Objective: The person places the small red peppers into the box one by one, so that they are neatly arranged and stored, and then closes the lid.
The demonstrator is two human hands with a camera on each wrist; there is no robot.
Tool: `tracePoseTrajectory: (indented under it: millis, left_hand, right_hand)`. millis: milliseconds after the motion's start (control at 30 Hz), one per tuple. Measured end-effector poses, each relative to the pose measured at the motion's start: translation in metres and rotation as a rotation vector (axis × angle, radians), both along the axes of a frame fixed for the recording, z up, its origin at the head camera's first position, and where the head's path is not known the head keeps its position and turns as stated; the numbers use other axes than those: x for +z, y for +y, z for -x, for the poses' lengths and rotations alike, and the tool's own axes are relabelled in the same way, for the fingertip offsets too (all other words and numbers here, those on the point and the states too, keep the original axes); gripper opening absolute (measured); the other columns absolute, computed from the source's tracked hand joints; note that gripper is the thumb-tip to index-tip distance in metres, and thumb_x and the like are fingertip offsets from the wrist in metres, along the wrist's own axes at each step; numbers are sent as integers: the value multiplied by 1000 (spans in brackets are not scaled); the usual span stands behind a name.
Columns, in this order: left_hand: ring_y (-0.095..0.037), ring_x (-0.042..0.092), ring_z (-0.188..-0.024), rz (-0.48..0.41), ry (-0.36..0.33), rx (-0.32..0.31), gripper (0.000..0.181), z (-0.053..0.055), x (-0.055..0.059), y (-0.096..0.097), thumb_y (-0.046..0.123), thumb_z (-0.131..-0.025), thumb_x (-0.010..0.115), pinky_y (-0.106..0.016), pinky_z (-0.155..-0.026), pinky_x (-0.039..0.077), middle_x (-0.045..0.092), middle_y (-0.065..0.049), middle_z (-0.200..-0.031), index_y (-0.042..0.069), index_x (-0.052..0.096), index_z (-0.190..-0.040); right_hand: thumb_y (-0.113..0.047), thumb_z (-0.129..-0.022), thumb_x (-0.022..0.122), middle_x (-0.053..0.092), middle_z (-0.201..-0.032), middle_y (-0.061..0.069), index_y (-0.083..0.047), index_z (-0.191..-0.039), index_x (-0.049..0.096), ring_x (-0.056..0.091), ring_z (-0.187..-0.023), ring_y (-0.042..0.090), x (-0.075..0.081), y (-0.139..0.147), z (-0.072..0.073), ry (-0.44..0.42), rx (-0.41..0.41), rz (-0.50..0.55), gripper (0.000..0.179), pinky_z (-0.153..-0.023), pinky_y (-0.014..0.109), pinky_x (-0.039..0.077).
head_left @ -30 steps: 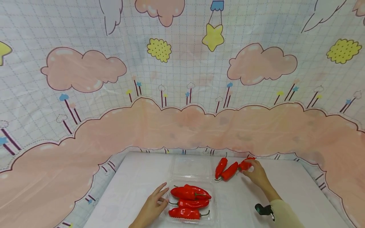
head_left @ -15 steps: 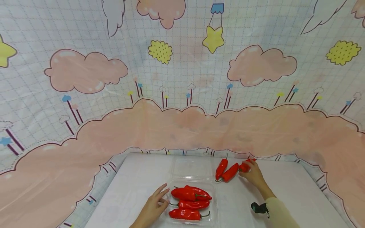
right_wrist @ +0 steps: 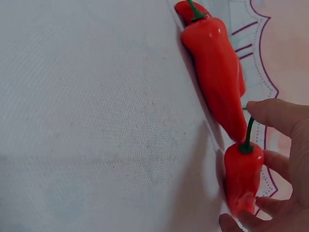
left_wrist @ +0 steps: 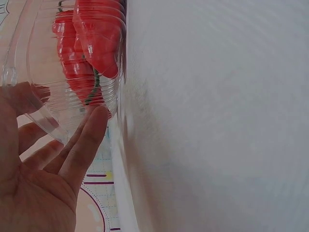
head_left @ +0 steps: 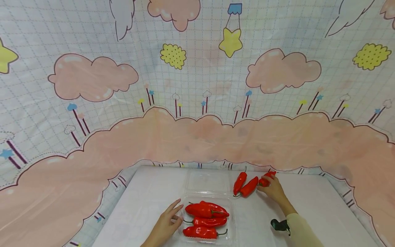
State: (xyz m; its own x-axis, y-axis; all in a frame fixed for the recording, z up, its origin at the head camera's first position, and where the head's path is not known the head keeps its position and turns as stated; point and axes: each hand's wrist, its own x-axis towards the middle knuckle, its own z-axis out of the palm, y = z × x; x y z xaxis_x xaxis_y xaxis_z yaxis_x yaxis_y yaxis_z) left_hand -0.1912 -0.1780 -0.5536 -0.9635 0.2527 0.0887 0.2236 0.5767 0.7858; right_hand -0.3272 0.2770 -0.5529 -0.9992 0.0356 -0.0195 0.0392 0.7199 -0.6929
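In the head view, several glossy red peppers (head_left: pixel 200 232) with green stems lie in a clear plastic clamshell box (head_left: pixel 233 219). My left hand (head_left: pixel 165 224) rests beside its left wall, fingers extended. The left wrist view has the fingertips (left_wrist: pixel 99 116) right at the ribbed plastic. At the back right, my right hand (head_left: pixel 274 190) has its fingers curled around a red pepper (right_wrist: pixel 241 174). From the right wrist, the thumb appears by the stem and the fingers along the side and tip. Two more red peppers, one leaning right (head_left: pixel 249 187) and one more upright (head_left: pixel 239 183), lie just left of it.
The box's open lid (head_left: pixel 208 181) lies flat behind it on the white tabletop (head_left: pixel 324 212). A black device (head_left: pixel 279 225) sits at the right sleeve (head_left: pixel 303 231). Behind the table hangs a patterned cloth (head_left: pixel 197 140) with pink clouds.
My right hand and forearm have shifted slightly left, the fingers settling around the pepper at the back right. The left hand and the boxed peppers stay put; the head view tilted a little.
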Motion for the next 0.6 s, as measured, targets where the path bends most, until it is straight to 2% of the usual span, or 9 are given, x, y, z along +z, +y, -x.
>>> tracePoseTrajectory:
  millis: [200, 467, 600]
  left_hand:
    - [-3, 65, -87, -8, -7, 8, 50, 1, 0, 1, 21, -94, 64, -21, -76, 60, 37, -16, -156, 4, 54, -139]
    - [-5, 66, -87, -17, -3, -3, 50, 0, 1, 0, 20, -94, 64, -21, -75, 59, 37, -17, -156, 2, 53, -139]
    - [-4, 66, -87, -19, -7, 1, 50, 0, 1, 1, 20, -94, 64, -20, -75, 59, 37, -17, -156, 3, 54, -139]
  right_hand:
    - [-23, -85, 70, 20, -151, 39, 6, -140, 45, 24, -136, 57, 2, -2, 0, -26, -14, 9, 67, -109, 69, 32]
    - [-29, -95, 52, 20, -152, 37, 7, -139, 46, 19, -140, 56, 7, -2, -3, -39, -27, 21, 57, -113, 70, 23]
    - [-32, -97, 51, 27, -150, 36, 7, -135, 50, 25, -137, 54, 5, -2, -4, -34, -55, 13, 54, -111, 68, 31]
